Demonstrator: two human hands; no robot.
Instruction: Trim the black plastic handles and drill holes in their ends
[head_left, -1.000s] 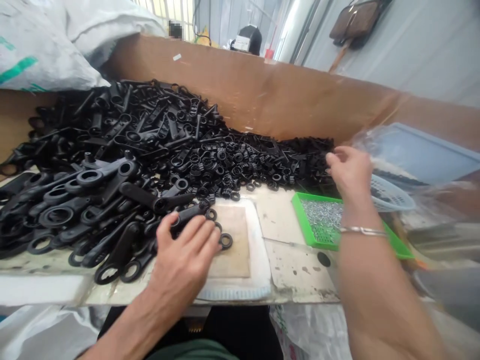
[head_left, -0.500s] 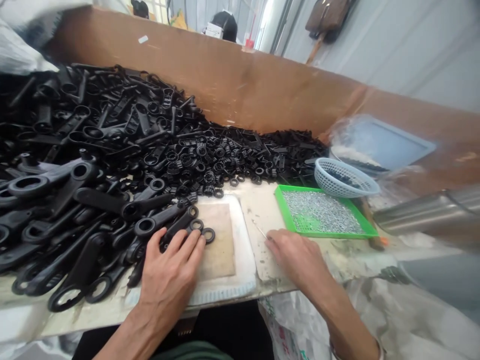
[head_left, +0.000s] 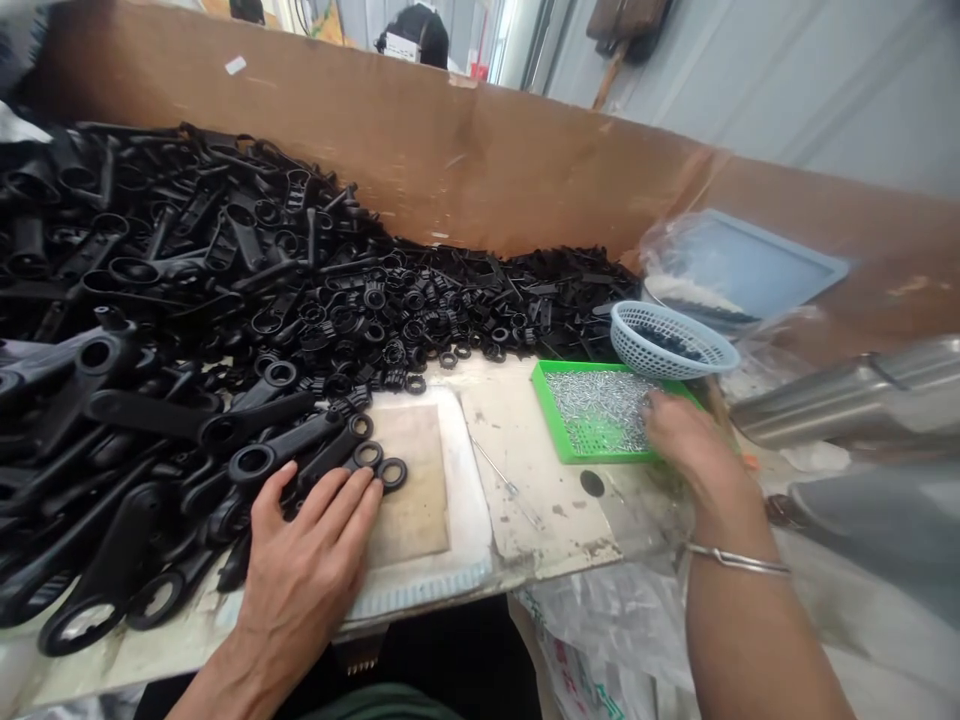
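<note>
My left hand [head_left: 311,560] lies over a row of black plastic levers with ring-shaped ends [head_left: 392,474], fingers stretched across them and thumb apart. Over the right part of a green tray [head_left: 553,425], my right hand [head_left: 682,435] reaches down with curled fingers among small silvery metal pieces [head_left: 592,405]. Its fingertips are partly hidden, so what they pinch cannot be made out. A thin metal rod-like tool [head_left: 495,465] rests on the bench between the hands. Beside the levers is a white board with a tan inset [head_left: 420,520].
Black plastic parts [head_left: 180,240] are heaped along the left and back, against a brown board wall [head_left: 420,150]. A light-blue mesh basket [head_left: 667,350] overhangs the tray's back edge. A shiny metal cylinder [head_left: 840,395] lies at right. A dark disc [head_left: 592,484] lies before the tray.
My right hand has let go of the thin tool and moved right into the green tray. The left hand stays on the levers. The view has shifted slightly.
</note>
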